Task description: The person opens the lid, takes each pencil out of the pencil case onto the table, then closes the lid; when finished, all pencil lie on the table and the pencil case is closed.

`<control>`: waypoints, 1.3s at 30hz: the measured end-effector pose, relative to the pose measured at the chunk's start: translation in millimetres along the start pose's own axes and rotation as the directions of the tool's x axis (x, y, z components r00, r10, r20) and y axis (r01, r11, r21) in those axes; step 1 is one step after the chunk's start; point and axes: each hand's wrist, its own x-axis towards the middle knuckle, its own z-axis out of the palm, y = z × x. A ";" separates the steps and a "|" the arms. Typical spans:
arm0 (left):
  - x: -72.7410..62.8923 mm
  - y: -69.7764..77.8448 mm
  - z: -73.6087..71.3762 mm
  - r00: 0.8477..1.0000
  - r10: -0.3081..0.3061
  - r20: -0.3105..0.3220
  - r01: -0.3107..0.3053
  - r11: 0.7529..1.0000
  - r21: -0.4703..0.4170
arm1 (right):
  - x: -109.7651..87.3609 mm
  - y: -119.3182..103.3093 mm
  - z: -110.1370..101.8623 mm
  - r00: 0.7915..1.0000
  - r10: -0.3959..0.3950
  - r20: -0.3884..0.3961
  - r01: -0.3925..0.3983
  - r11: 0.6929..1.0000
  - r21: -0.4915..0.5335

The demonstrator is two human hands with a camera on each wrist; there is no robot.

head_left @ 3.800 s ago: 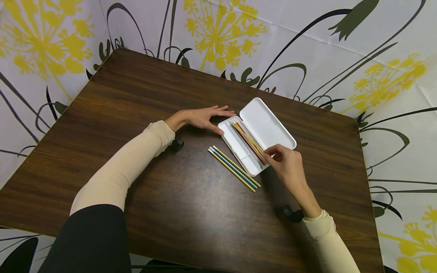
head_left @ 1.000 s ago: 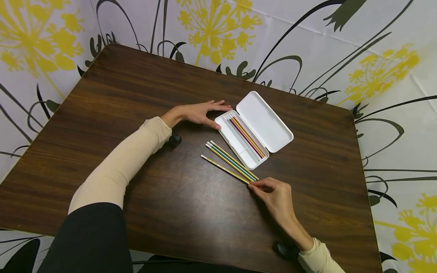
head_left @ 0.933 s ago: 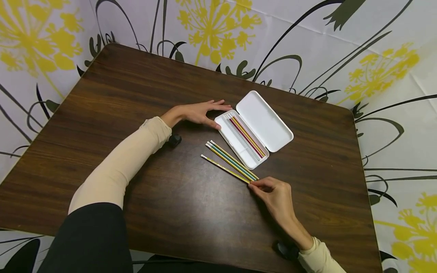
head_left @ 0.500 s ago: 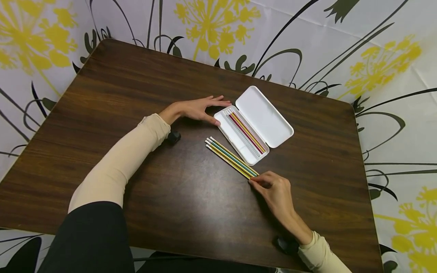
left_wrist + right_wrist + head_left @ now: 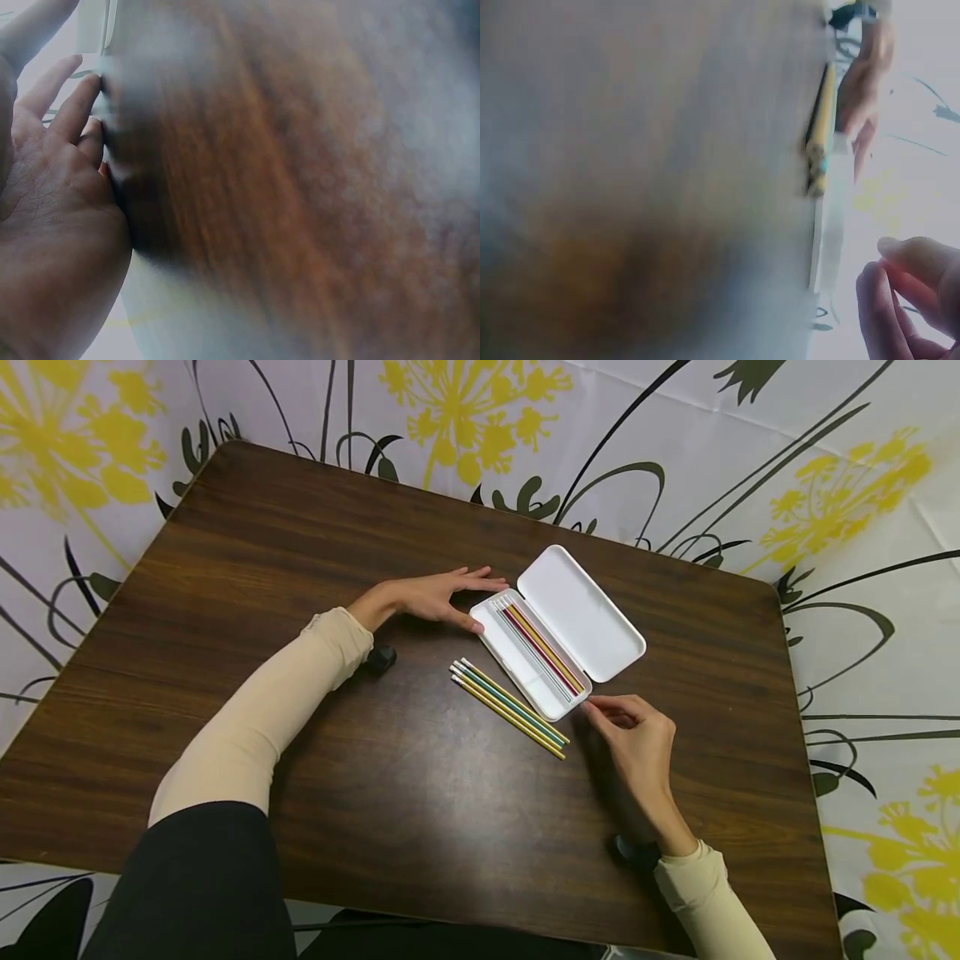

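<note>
A white pencil case lies with its lid folded back, holding red, yellow and silvery pencils. My left hand rests at its far left end, fingers spread and straight, thumb on the rim. Beside the case, several yellow and green pencils lie side by side on the table, white eraser ends toward the left hand. At the case's near right corner is my right hand, fingers curled. In the right wrist view the thumb and finger meet at their tips, with nothing visible between them.
The dark wood table stands against a white cloth printed with yellow flowers and dark stems. Black wrist devices sit under both wrists. Both wrist views are blurred.
The right hand dropped a yellow pencil's place beside the others, pushing it flush with the row, then let go and moved up right to the case corner. The left hand stayed at the case.
</note>
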 end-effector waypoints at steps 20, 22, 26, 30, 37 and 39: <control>3.4 -2.1 1.5 0.999 0.043 0.000 -0.043 0.999 0.014 | 30.6 -2.6 12.2 0.994 0.035 0.107 -0.004 0.962 -0.272; 3.1 -2.7 1.4 0.999 0.046 -0.003 -0.046 0.999 0.013 | 34.9 -6.9 12.4 0.989 0.044 0.138 0.002 0.950 -0.313; 2.3 -6.1 1.5 0.999 0.048 -0.001 -0.048 0.999 0.004 | 44.3 -17.0 15.2 0.975 0.092 0.202 -0.004 0.917 -0.400; 0.4 -4.9 1.8 0.999 0.042 -0.008 -0.042 0.999 0.000 | 49.2 -26.9 17.9 0.956 0.138 0.258 -0.003 0.885 -0.465; 0.7 -3.2 1.2 1.000 0.027 0.008 -0.027 1.000 -0.002 | 51.1 -33.6 18.2 0.916 0.140 0.376 0.076 0.860 -0.505; 0.3 -3.1 0.8 1.000 0.029 0.006 -0.029 1.000 -0.001 | 52.7 -33.1 17.1 0.907 0.158 0.391 0.065 0.863 -0.501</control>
